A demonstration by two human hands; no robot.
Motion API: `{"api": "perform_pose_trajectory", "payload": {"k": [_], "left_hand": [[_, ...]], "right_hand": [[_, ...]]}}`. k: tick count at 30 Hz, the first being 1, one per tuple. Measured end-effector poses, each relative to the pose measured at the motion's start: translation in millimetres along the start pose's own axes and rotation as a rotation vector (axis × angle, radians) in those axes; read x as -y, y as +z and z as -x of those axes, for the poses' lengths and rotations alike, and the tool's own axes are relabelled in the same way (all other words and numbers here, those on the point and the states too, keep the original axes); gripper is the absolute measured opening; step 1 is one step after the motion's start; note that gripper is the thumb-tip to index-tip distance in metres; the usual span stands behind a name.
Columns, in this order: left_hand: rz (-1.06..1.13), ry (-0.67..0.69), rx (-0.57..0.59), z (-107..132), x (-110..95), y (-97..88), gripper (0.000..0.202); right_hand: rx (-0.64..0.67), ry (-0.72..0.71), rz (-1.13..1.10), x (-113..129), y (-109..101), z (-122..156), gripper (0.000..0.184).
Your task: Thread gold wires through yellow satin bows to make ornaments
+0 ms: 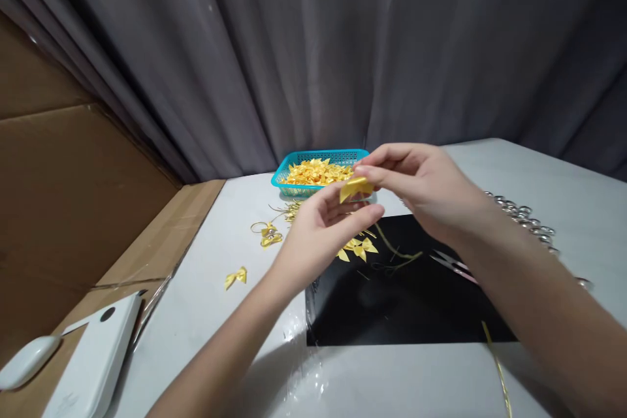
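Between my two hands, over the black mat [392, 313], is a yellow satin ribbon bow [356, 188]. My left hand [326, 222] supports it from below with curled fingers, the thumb pointing right. Thumb and fingertips of my right hand [411, 176] pinch its upper edge. A thin gold cord [392, 247] trails below the hands onto the mat; whether it joins the bow I cannot tell. More yellow bows [361, 249] lie on the mat just past my left hand. Scissors [453, 264] rest partly under my right forearm.
A blue basket [281, 176] full of yellow bows stands at the back, with gold ties [292, 210] before it. Loose bows [236, 277] lie left. Several round metal pieces [526, 215] sit right. A gold strip [498, 369] lies in front. Cardboard [73, 196] and a white device [98, 353] are left.
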State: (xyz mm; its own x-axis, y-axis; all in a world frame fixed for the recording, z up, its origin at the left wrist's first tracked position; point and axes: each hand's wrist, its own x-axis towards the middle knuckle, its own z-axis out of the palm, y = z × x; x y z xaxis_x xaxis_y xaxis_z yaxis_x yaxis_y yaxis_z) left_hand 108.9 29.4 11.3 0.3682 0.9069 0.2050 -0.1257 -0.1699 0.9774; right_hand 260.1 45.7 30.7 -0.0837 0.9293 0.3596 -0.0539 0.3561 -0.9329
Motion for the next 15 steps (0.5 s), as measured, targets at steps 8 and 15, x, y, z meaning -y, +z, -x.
{"api": "perform_pose_trajectory", "payload": {"k": [8, 15], "left_hand": [[0.222, -0.033, -0.248, -2.2, 10.9, 3.8, 0.007], [0.13, -0.131, -0.243, 14.7, 26.2, -17.0, 0.018]], "right_hand": [[-0.027, -0.031, -0.042, -5.5, 1.8, -0.8, 0.015], [-0.168, 0.0, -0.129, -11.6, -0.3, -9.7, 0.013]]}}
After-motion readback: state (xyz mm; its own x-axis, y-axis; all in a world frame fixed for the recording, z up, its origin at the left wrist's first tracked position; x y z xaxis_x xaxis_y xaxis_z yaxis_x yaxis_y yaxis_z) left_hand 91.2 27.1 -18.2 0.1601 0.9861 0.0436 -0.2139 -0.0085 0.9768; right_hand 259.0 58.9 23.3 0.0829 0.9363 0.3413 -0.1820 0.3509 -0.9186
